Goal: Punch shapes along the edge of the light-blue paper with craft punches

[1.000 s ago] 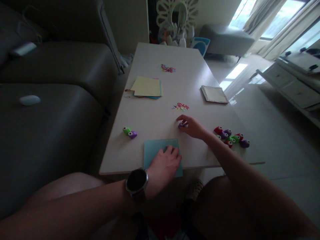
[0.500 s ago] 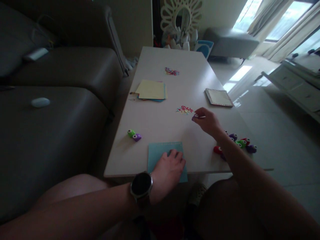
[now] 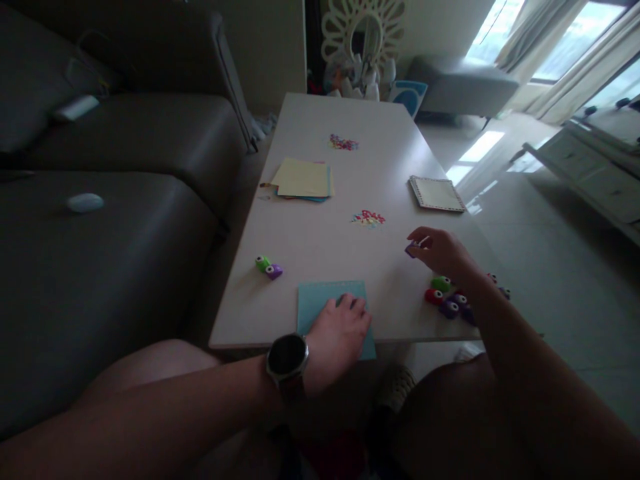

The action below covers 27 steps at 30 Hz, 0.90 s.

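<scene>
My left hand (image 3: 340, 333) lies on a light blue sheet of paper (image 3: 313, 303) at the table's near edge, fingers slightly bent and apart; its thumb is hidden. The sheet's lower part juts past the edge. My right hand (image 3: 437, 253), above the table to the right, pinches a small purple piece with a googly eye (image 3: 413, 249). Under and beside my right forearm lies a cluster of purple, green and red googly-eyed pieces (image 3: 449, 309), partly covered by the arm. One green piece (image 3: 262, 263) and one purple piece (image 3: 273, 271) sit together at the left.
On the white table (image 3: 310, 247) are a pile of small colourful bits (image 3: 369, 219), a farther pile (image 3: 343, 142), a stack of coloured paper (image 3: 303, 179) and a stack of bordered cards (image 3: 437, 194). A dark sofa (image 3: 100, 267) stands along the left.
My right hand has moved right and slightly nearer to me with the purple piece, away from the colourful bits. My left hand stays on the blue paper.
</scene>
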{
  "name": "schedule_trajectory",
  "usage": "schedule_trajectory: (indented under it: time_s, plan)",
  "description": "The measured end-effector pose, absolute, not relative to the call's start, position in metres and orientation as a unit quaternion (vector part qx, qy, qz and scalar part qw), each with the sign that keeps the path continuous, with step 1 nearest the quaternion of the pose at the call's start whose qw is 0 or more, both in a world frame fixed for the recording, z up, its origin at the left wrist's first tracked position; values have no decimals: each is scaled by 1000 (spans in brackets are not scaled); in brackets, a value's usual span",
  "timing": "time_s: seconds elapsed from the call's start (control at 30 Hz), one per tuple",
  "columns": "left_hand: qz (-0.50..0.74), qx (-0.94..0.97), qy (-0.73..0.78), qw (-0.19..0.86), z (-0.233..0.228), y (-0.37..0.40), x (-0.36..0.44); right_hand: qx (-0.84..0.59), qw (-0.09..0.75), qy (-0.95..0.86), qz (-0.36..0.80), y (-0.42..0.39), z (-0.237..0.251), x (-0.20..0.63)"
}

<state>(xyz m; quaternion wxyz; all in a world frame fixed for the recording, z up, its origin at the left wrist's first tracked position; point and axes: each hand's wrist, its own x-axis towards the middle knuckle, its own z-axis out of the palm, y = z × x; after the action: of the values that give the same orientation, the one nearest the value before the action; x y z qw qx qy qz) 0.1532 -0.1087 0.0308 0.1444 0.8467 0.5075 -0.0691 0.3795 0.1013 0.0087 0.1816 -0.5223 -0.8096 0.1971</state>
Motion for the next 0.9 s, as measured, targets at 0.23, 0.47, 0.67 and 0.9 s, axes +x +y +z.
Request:
schedule_trajectory:
  time_s: [0.23,0.47,0.67,0.9]
  plan:
    - [-27,848,518,111,28,-111,150,-491,38,-860,135,96,10,412]
    - [-3,832,537,140,42,-67,110,-479,24,-871,106,95,3,421]
    - [-56,733,665,133,57,-11,13,-464,113,-869,129,84,15,405]
    - [-130,644,717,232,56,-13,-32,-452,147,-864,163,77,19,396]
